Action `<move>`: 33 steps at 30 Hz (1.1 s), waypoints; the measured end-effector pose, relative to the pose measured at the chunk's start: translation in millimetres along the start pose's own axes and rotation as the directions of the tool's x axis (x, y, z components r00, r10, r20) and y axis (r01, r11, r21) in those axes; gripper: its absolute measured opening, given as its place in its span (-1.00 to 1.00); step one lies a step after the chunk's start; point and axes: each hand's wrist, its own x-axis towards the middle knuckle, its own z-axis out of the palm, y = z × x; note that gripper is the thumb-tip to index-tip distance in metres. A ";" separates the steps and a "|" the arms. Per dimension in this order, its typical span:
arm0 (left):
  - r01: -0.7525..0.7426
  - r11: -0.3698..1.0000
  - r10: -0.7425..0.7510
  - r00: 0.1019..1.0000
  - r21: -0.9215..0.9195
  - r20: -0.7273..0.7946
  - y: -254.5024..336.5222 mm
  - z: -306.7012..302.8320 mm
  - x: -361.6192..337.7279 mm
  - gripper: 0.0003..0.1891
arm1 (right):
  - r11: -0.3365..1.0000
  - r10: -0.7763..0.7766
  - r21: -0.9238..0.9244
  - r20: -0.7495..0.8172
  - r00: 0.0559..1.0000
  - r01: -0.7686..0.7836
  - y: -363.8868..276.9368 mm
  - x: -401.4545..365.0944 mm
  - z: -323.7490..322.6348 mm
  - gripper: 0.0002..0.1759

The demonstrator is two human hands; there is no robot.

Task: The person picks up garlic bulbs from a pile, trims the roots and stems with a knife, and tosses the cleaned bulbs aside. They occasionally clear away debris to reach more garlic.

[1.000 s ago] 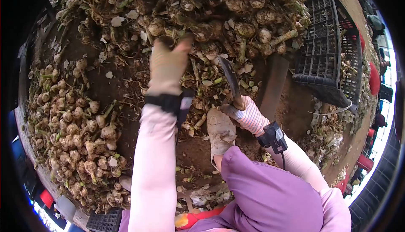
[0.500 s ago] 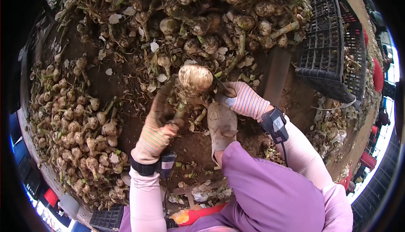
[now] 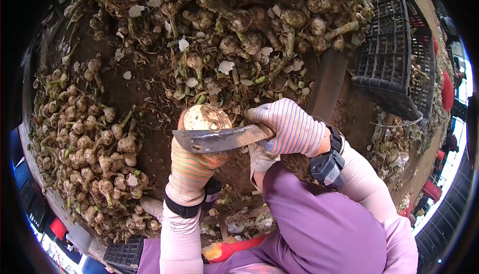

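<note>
Left hand: While its gloved fingers curl closed around the bulb, the left hand (image 3: 193, 168) is holding it from below and behind; I cannot see every fingertip.
Bulb: The pale, dirt-marked bulb (image 3: 203, 117) sits at the top of the left fingers, its round side upward.
Right hand: The right hand (image 3: 293, 127), in a striped glove, is closed firmly on the handle end of the knife.
Knife: The curved blade of the knife (image 3: 214, 140) reaches from the right fingers to the left ones and passes across the lower side of the bulb. If it cuts the skin, I cannot tell.
Purple cloth: The purple cloth (image 3: 324, 216) covers a bent leg, below the right fingers.
Scraps: Pale scraps (image 3: 226, 67) lie on the ground beyond both hands' fingers.
Small pile: The pile of bulbs (image 3: 87, 147) is to the left of the left fingers.
Large heap: The heap with long stalks (image 3: 239, 19) spreads farther beyond the fingers.
Crate: The black crate (image 3: 384, 57) stands tilted, far to the right of the right fingers.
</note>
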 end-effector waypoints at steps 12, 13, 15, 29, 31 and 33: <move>0.308 0.837 -0.243 0.950 -0.452 0.197 35.8 2.3 -21.8 -0.71 | 0.973 -0.197 0.105 -0.083 0.977 0.205 32.4 0.1 35.5 -0.74; 0.276 0.839 -0.186 0.955 -0.468 0.230 27.5 3.2 -24.1 -0.55 | 0.972 -0.211 0.095 -0.042 0.976 0.215 37.9 1.1 37.1 -0.73; 0.124 0.843 0.046 0.952 -0.523 0.301 18.3 -3.1 -31.7 -0.45 | 1.000 0.000 0.026 -0.027 1.000 0.000 61.3 3.1 38.6 -0.71; 0.095 0.310 -0.257 0.966 -0.946 0.013 32.4 -27.6 -10.9 -0.01 | 0.932 0.246 0.295 -0.088 0.965 -0.211 26.0 -12.8 15.0 -0.68; 0.031 0.161 -0.287 0.958 -0.986 -0.016 33.0 -28.9 -10.1 -0.08 | 0.917 0.276 0.310 -0.042 0.960 -0.250 22.6 -13.1 11.4 -0.68; -0.101 -0.076 -0.228 0.970 -0.992 -0.081 22.5 -16.0 -8.8 -0.21 | 0.900 0.247 0.383 -0.060 0.967 -0.206 32.5 -14.8 21.6 -0.70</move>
